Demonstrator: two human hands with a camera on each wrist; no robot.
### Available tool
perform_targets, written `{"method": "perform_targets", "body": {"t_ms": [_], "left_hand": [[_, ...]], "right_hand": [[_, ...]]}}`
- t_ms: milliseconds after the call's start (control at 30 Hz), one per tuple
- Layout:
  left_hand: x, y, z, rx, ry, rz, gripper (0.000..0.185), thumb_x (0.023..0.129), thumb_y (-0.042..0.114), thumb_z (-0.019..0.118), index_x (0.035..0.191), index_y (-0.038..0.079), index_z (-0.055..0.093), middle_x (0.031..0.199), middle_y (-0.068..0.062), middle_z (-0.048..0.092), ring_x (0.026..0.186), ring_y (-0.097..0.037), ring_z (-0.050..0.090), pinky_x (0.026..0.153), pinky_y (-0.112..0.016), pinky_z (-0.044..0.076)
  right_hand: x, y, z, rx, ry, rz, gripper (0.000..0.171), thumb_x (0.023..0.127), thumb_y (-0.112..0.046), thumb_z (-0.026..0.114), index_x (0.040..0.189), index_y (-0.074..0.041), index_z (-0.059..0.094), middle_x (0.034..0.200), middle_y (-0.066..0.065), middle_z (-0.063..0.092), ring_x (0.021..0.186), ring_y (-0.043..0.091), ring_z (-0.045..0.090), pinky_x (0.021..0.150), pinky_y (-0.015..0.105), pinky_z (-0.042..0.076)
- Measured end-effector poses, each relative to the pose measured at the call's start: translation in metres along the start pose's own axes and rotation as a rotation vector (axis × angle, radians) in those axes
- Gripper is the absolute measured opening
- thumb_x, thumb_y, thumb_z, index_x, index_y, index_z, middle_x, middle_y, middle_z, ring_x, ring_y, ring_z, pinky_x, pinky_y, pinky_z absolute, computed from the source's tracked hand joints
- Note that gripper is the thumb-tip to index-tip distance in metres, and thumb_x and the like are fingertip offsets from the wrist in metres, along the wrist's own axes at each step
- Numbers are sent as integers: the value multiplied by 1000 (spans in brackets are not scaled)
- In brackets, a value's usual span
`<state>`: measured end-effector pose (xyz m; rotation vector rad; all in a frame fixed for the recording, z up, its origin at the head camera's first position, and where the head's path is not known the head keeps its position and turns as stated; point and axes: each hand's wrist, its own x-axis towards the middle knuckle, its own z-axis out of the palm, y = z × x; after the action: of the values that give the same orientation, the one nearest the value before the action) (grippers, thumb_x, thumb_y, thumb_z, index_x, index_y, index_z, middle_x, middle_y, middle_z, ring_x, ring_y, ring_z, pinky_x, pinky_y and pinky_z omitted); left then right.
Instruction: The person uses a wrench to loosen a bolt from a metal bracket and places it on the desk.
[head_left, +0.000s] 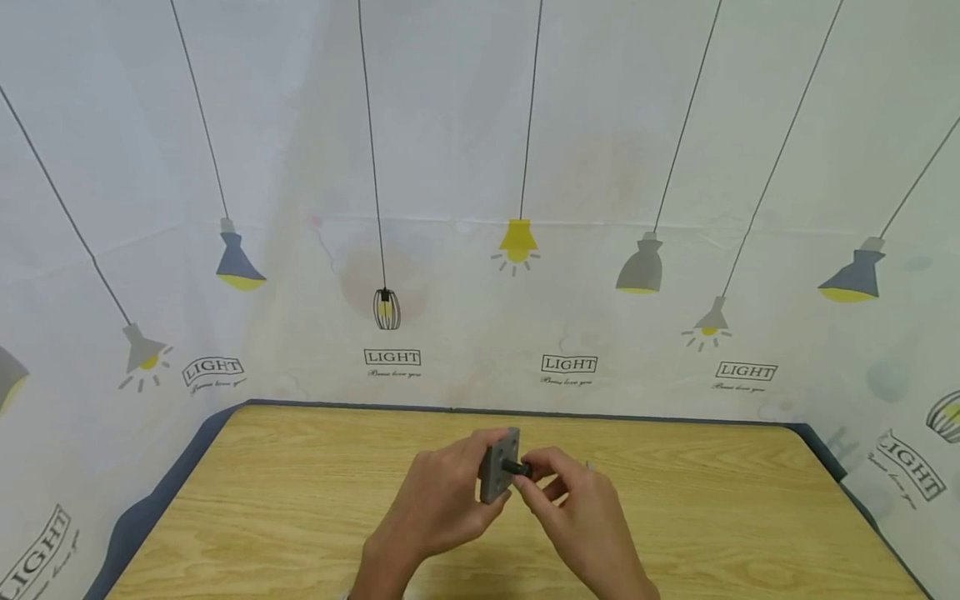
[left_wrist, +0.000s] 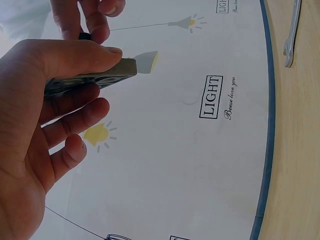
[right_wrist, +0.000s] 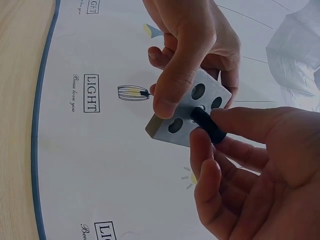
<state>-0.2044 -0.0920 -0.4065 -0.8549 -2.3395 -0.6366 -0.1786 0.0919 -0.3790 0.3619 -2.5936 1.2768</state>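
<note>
two hands above the table: left hand (head_left: pixel 442 500) gripping gray plate (head_left: pixel 500 465), right hand (head_left: pixel 581 508) pinching its black bolt (head_left: pixel 519 468)

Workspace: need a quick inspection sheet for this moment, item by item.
Surface: wooden table, light grain, dark blue edging along its far side.
Job's things: grey square plate with several holes, held above the table; black bolt standing in its middle hole.
Clutter: slim metal wrench lying on the table.
Grips: left hand holds the plate by its edges; right hand pinches the bolt between thumb and fingers.
Cables: nothing seen; the only cords are printed on the backdrop.
Surroundings: white backdrop sheet printed with hanging lamps and LIGHT labels, enclosing the table on three sides.
</note>
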Motion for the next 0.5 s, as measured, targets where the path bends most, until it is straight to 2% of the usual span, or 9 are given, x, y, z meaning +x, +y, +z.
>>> {"method": "perform_targets", "body": {"t_ms": [500], "left_hand": [[1, 1, -2, -22, -17, -13, 70, 71, 19, 87, 132, 14, 53, 97, 5, 71, 67, -1, 58, 53, -14, 41]], "right_hand": [[0, 1, 1, -11, 34, -35, 21, 82, -9, 79, 97, -22, 72, 88, -8, 72, 64, 0, 62, 60, 21, 51]]}}
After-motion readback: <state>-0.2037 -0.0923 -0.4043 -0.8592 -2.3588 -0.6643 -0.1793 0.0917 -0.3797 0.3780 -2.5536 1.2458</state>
